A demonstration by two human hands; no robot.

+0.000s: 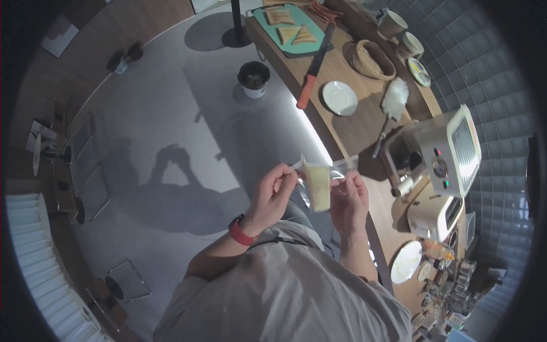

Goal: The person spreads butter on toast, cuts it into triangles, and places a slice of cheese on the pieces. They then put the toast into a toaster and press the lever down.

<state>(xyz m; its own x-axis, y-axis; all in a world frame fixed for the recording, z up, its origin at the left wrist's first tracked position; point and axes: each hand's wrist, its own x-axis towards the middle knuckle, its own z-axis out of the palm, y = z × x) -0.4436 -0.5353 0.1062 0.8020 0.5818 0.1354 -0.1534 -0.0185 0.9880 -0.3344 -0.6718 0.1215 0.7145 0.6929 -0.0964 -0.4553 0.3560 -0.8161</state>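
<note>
Between left hand [272,192] and right hand [348,199]: clear bag [319,183], pinched.

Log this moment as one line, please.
left hand: grips bag edge | right hand: grips other edge | clear bag: holds pale slice, above floor | counter: beside

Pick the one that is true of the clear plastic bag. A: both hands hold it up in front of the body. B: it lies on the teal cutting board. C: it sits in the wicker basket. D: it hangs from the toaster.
A: the left hand and right hand each pinch the top of the clear plastic bag, held in the air beside the counter.
</note>
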